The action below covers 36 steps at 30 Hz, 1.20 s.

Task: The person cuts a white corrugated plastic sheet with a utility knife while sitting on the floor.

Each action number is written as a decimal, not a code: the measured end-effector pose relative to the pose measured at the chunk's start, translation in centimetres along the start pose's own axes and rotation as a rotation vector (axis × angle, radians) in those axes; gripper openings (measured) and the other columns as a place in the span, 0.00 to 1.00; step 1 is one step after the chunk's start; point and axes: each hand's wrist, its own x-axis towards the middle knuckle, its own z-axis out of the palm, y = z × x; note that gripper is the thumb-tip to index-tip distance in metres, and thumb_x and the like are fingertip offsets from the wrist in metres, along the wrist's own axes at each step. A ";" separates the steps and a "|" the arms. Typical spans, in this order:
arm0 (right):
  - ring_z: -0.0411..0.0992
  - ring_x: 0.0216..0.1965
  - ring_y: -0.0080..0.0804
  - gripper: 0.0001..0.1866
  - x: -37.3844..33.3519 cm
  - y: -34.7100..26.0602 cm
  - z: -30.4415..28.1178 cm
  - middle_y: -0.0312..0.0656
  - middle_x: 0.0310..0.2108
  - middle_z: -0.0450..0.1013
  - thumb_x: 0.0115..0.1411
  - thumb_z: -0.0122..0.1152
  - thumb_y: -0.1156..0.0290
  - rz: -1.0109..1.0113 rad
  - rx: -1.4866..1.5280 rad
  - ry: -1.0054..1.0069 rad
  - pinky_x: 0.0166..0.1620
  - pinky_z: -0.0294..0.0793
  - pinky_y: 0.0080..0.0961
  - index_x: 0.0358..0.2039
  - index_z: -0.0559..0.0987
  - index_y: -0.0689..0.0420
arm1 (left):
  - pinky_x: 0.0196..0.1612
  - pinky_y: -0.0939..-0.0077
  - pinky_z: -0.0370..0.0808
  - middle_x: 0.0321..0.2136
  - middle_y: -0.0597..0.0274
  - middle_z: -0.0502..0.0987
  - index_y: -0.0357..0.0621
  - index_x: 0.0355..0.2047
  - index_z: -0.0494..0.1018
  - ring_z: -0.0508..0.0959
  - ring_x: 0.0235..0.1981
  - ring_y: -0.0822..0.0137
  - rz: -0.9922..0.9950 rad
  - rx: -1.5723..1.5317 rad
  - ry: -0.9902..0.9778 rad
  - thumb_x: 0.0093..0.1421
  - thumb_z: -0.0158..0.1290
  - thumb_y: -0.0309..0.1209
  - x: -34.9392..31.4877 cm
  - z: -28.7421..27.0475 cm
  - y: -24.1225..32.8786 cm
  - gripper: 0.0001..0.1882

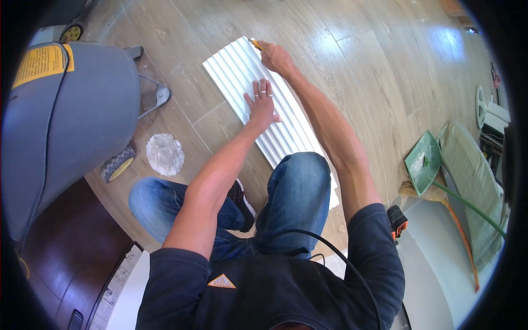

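Holding yellow cutter (256,44) in right grip (276,58), bracing ribbed white panel (237,67) with spread left hand (262,105). Could totally skid off the edge if pushed too hard.

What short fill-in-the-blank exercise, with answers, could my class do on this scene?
1. The left grip rests on a ribbed panel coloured ____.
2. Of left and right, the grip holding a yellow tool is the ____ one.
3. The dustpan near the picture's right side is coloured ____.

Missing words: white; right; green.
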 end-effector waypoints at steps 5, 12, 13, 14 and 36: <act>0.78 0.37 0.57 0.25 0.6 0.0 -0.9 0.58 0.38 0.79 0.58 0.49 0.73 -0.058 -0.193 -0.034 0.45 0.78 0.46 0.57 0.77 0.48 | 0.64 0.20 0.48 0.73 0.48 0.39 0.34 0.71 0.37 0.36 0.74 0.41 0.014 -0.002 0.008 0.40 0.74 0.47 0.3 0.1 0.4 0.71; 0.78 0.41 0.57 0.25 -2.5 -0.7 -2.5 0.57 0.39 0.79 0.59 0.49 0.72 0.033 -0.102 -0.151 0.46 0.77 0.47 0.58 0.76 0.46 | 0.64 0.21 0.48 0.73 0.48 0.38 0.35 0.72 0.36 0.36 0.74 0.41 -0.003 0.015 -0.002 0.40 0.74 0.49 0.2 0.4 -0.3 0.72; 0.78 0.41 0.57 0.25 -3.3 -0.2 -2.6 0.57 0.39 0.79 0.59 0.49 0.72 0.032 -0.102 -0.159 0.46 0.77 0.47 0.58 0.76 0.45 | 0.64 0.21 0.48 0.73 0.48 0.38 0.34 0.72 0.36 0.36 0.74 0.41 -0.001 0.019 -0.002 0.40 0.74 0.50 0.3 0.5 -0.2 0.72; 0.78 0.41 0.57 0.25 -4.0 0.3 -2.8 0.58 0.39 0.79 0.60 0.50 0.72 0.030 -0.102 -0.167 0.46 0.77 0.47 0.58 0.76 0.45 | 0.64 0.21 0.48 0.73 0.48 0.37 0.34 0.72 0.36 0.35 0.74 0.42 0.000 0.023 -0.008 0.40 0.74 0.50 0.4 0.5 -0.1 0.72; 0.76 0.31 0.59 0.26 -31.0 6.9 -6.3 0.58 0.30 0.77 0.62 0.54 0.73 0.257 -0.013 -0.224 0.34 0.72 0.50 0.61 0.71 0.42 | 0.64 0.21 0.50 0.72 0.49 0.39 0.34 0.72 0.37 0.39 0.73 0.40 0.021 0.003 0.013 0.42 0.74 0.49 0.2 0.0 0.3 0.70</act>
